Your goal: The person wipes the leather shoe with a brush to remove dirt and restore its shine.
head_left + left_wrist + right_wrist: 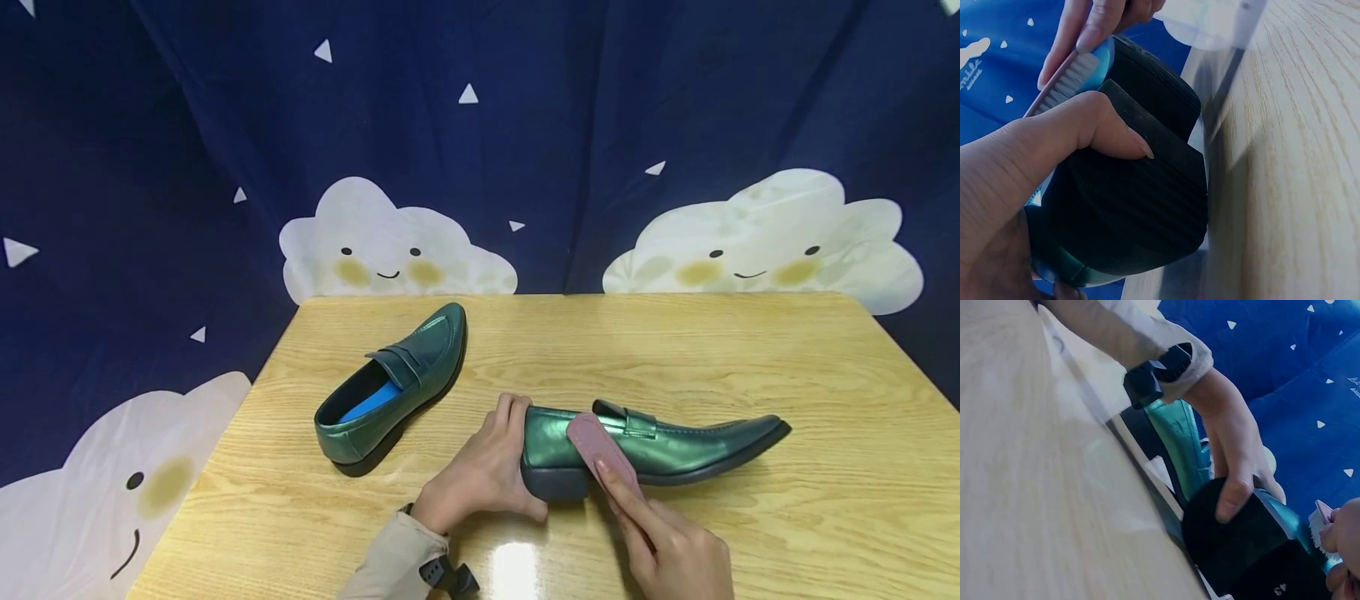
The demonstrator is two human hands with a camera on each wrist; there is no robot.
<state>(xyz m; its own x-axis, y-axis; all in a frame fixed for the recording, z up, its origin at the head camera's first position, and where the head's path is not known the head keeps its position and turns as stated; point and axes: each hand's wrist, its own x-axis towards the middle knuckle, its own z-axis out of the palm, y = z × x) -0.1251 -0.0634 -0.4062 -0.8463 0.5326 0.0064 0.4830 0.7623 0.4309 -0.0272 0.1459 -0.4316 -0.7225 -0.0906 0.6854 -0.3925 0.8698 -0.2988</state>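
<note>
The left grip (491, 467) clasped the back of the shoe (671, 450), just beyond the right grip (678, 542), presumably to steady it against strokes of the brush (602, 446), which the right grip held against the shoe's near side.

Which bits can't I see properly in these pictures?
Head view: bristles, hidden beneath the pink brush.
Head view: underside of the standing shoe, against the table.
Right wrist view: front of the held shoe, cut off by the edge.
Left wrist view: lettering, too small to read.
</note>
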